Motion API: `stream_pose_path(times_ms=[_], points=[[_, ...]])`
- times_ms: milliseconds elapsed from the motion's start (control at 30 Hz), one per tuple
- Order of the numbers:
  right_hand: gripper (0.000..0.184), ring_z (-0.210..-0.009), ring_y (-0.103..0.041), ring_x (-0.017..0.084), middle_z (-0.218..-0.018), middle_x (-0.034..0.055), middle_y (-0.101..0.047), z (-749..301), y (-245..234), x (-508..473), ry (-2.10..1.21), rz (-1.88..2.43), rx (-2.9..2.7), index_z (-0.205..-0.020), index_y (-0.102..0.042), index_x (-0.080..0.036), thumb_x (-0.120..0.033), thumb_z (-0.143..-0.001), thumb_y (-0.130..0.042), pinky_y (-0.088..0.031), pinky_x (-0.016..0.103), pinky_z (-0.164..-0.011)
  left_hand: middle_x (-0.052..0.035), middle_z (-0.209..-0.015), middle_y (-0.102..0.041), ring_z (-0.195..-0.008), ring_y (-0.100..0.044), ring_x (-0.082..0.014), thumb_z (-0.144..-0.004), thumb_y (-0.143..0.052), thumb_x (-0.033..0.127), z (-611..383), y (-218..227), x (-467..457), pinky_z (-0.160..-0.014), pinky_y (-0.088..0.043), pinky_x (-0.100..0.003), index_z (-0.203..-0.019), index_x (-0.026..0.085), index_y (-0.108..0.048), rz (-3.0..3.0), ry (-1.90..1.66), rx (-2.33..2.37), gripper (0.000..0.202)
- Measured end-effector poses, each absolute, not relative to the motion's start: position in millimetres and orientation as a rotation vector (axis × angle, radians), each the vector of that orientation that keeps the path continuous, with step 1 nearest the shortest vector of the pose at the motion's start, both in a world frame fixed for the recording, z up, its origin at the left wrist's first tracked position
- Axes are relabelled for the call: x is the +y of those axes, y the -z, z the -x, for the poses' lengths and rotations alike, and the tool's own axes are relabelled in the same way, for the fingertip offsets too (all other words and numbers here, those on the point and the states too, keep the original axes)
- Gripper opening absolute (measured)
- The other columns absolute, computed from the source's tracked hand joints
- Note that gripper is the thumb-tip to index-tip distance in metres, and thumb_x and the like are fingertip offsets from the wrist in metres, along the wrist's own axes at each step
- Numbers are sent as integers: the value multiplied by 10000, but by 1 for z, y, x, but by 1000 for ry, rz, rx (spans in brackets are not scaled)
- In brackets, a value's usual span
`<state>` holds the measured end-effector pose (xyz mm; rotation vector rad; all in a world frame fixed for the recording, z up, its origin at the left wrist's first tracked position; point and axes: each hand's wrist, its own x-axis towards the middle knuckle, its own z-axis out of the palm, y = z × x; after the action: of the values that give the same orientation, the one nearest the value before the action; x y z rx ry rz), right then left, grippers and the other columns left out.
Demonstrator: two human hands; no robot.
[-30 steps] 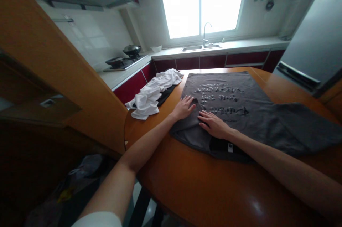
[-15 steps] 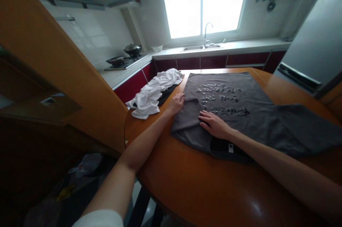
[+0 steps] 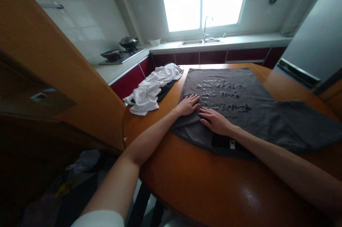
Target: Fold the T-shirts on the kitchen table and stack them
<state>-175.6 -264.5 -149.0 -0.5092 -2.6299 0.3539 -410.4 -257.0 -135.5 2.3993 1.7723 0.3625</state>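
Note:
A dark grey T-shirt (image 3: 256,123) with raised black lettering is spread on the wooden table (image 3: 213,184), its collar and white label toward me. One sleeve stretches out to the right, while the left one is folded inward over the body. My left hand (image 3: 187,105) lies flat on that folded sleeve, fingers spread. Close beside it, my right hand (image 3: 215,120) rests palm down near the collar, fingers stretched out. Neither hand grips the cloth. Part of the fold is hidden beneath my hands.
A rumpled white garment (image 3: 149,89) lies over dark cloth at the table's left edge. Beyond are a stove with a lidded wok (image 3: 128,42), a sink (image 3: 192,42) under the window, and a fridge (image 3: 307,45) at right. A wooden panel (image 3: 88,88) stands close on my left.
My left hand has moved right from the shirt's left edge onto the folded sleeve, near my right hand. The right hand stays almost in place. The view has shifted slightly.

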Motion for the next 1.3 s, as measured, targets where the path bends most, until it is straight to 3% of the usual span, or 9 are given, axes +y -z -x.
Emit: stream_pose_path(times_ms=[167,333,467,733,967,1133,1300], points=[[430,-1454,-427,303,-1508,126,-538,174,151,-262,-357,521,-2644,-1382,-636,-197,-390,-1039,-463,-372,547,-1193,-98,-1625,-381,-1541,-264,-236,-1062,-337,438,422,128,-263,-1255,-220,-424,-1544,174,-424,-2416,-482,1800,556],[439,-1449,-436,296,-1501,129,-546,173,149,-262,-361,508,-2650,-1388,-633,-197,-399,-1038,-460,-370,535,-1198,-122,-1653,-310,-1554,-209,-297,-1048,-370,517,426,125,-273,-1253,-193,-504,-1550,179,-419,-2411,-292,1837,607],[434,-1449,-436,301,-1501,132,-544,173,149,-263,-378,515,-2636,-1384,-638,-196,-389,-1036,-466,-366,541,-1199,-80,-1642,-352,-1550,-234,-263,-1060,-361,486,420,123,-279,-1252,-211,-486,-1527,233,-452,-2465,-420,1806,539],[410,-1451,-434,299,-1512,117,-534,172,140,-268,-394,476,-2606,-1388,-636,-226,-342,-1010,-526,-358,552,-1199,-96,-1657,-314,-1559,-194,-288,-1062,-356,484,413,132,-286,-1246,-204,-524,-1547,232,-430,-2431,-330,1770,551],[577,-1530,-278,250,-1634,76,-353,163,102,-304,-588,60,-2812,-1553,-437,-259,-459,-1019,-527,-244,493,-1254,-99,-1672,-269,-1558,-188,-308,-1058,-357,510,416,135,-283,-1241,-193,-547,-1578,233,-375,-2450,-249,1787,590],[707,-1537,-260,254,-1638,141,-330,168,102,-354,-664,61,-2903,-1600,-335,-178,-565,-1022,-464,-196,485,-1265,-77,-1682,-247,-1561,-181,-293,-1054,-355,537,415,131,-284,-1251,-174,-530,-1585,269,-357,-2430,-214,1790,595],[652,-1516,-303,330,-1589,220,-399,178,110,-389,-502,106,-2882,-1483,-506,-114,-564,-1012,-480,-217,568,-1238,-97,-1686,-224,-1567,-151,-300,-1055,-357,532,415,130,-283,-1251,-163,-543,-1590,248,-347,-2408,-192,1777,605]])
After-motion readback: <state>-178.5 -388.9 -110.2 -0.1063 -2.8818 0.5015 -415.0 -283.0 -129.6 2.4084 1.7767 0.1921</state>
